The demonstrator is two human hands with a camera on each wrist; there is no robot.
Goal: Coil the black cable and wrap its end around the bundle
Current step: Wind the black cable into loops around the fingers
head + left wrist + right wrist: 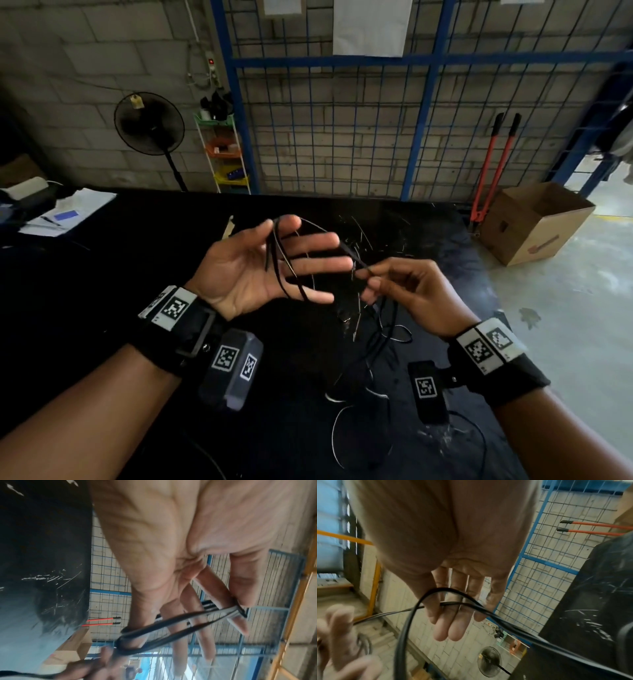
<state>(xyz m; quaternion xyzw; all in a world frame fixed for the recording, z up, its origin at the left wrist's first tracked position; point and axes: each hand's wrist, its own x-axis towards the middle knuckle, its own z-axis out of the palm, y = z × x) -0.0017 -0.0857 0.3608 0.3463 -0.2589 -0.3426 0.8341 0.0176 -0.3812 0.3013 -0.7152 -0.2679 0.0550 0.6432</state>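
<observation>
My left hand is held palm up above the black table, fingers straight and spread. Loops of the thin black cable run across the palm from the thumb down round the little finger. In the left wrist view the thumb presses the cable against the index finger of the left hand. To its right, my right hand pinches the cable strand between thumb and fingertips. The right wrist view shows the cable passing under the thumb of the right hand. The remaining cable hangs down onto the table in loose curls.
An open cardboard box and red-handled bolt cutters stand on the floor off the table's right edge. A blue wire-mesh fence runs behind the table. A standing fan and papers are at the far left.
</observation>
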